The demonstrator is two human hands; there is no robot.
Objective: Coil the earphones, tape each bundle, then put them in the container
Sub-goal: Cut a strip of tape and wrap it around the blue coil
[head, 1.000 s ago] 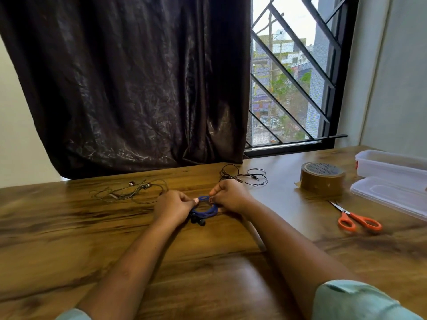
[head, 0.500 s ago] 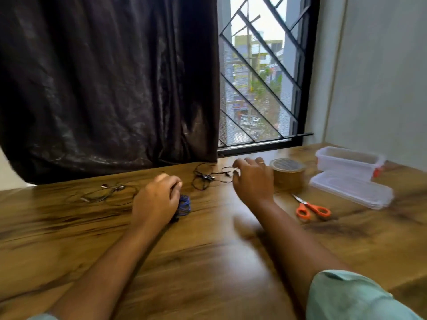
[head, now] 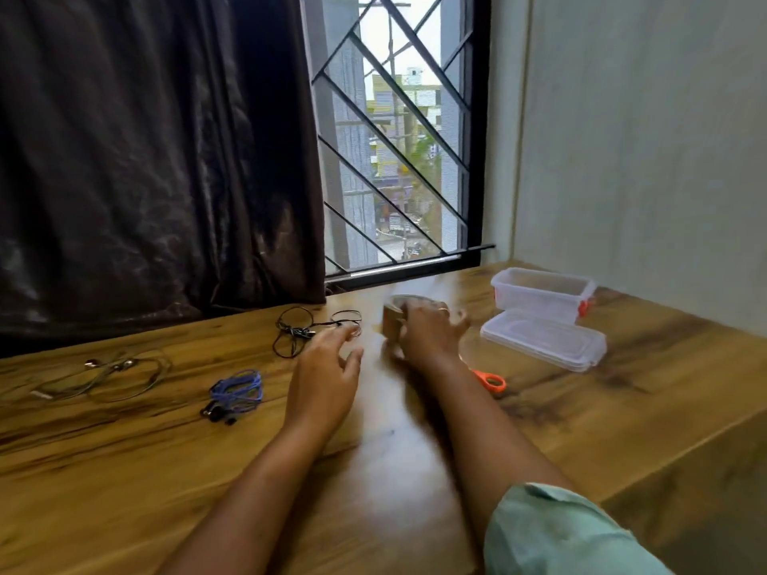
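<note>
At the far left the pale earphones (head: 101, 375) lie loose and uncoiled on the wooden table (head: 124, 471), as they did a second ago. Next to them the blue earphones (head: 237, 390), which both hands were holding as a coil a second ago, now rest on the table by themselves, wound but with no tape on them, their dark earbuds at the near end. Behind, the black earphones (head: 305, 329) are a loose tangle, untouched. The left hand (head: 328, 377) has let go of the blue coil and hovers to its right, fingers spread and holding nothing. The right hand (head: 431, 332) has crossed to the brown tape roll (head: 393, 318) and now curls its fingers round it, though motion blur hides the exact hold. That suggests coiling of the first pair is finished and taping is about to start. The orange scissors (head: 492, 381) lie just beyond the right forearm, then the lid (head: 543, 340), and behind it the open container (head: 539, 290), which appears empty. No brand, label or writing is readable anywhere.
</note>
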